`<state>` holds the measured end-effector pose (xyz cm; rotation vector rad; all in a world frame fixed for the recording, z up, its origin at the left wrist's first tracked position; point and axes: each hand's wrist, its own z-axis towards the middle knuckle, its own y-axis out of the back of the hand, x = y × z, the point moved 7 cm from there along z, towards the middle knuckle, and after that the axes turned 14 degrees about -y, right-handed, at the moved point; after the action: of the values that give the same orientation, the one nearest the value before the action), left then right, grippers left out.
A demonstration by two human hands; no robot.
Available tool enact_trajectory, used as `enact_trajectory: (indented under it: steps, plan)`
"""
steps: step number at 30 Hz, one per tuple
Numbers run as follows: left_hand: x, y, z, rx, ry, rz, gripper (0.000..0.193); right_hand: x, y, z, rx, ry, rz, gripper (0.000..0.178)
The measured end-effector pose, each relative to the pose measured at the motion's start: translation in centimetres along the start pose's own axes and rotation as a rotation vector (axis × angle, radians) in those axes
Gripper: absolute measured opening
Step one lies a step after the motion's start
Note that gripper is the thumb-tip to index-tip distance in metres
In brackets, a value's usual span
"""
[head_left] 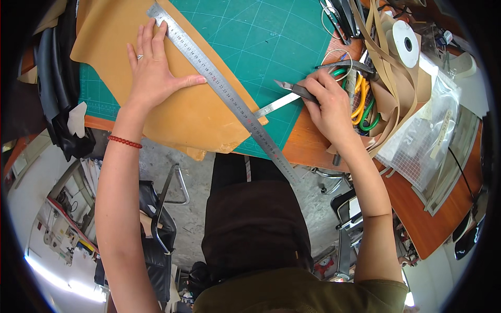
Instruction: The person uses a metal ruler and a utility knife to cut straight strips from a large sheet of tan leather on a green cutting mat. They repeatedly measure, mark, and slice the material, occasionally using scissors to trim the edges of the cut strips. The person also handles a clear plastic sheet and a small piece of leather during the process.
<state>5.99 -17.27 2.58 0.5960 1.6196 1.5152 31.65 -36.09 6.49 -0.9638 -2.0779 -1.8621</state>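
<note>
A sheet of tan leather (172,115) lies over the green cutting mat (261,41), its near edge hanging past the table edge. Across it, slanting from far left to near right, runs a long steel ruler (224,94). My left hand (154,73) is spread with fingers apart on the leather, fingertips and thumb against the ruler's left edge. Over the mat to the right, my right hand (329,101) grips a craft knife (300,89), its blade pointing left and clear of the leather. A shorter metal ruler (276,105) lies beneath the knife, one end by the long ruler.
Right of the mat lie scissors with yellow handles (359,99), green-handled ones (371,119), tan strips (396,78), a white spool (405,43) and clear plastic bags (422,141). Black material (57,88) hangs at the left. A chair (167,208) stands below the table.
</note>
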Motion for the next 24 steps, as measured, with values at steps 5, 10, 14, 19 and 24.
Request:
enact_trajectory:
  steps: [5,10,14,19,24]
  plan:
    - [-0.04,-0.03,0.13,0.001,-0.017,0.008,0.14,0.01,-0.02,-0.02,-0.002,-0.002,0.0,0.025]
    - [-0.07,0.0,0.19,0.007,-0.021,0.013,0.14,-0.06,-0.09,-0.04,-0.004,0.003,-0.013,0.025]
    - [0.03,-0.07,0.09,-0.003,-0.029,0.012,0.14,-0.07,-0.07,0.03,-0.001,0.005,-0.017,0.025]
    - [-0.1,0.0,0.16,-0.007,-0.026,0.011,0.141,-0.23,-0.1,0.17,0.014,-0.02,0.013,0.023]
    - [-0.1,0.04,0.12,-0.009,-0.023,0.011,0.141,-0.07,0.01,0.29,0.024,-0.035,0.037,0.021]
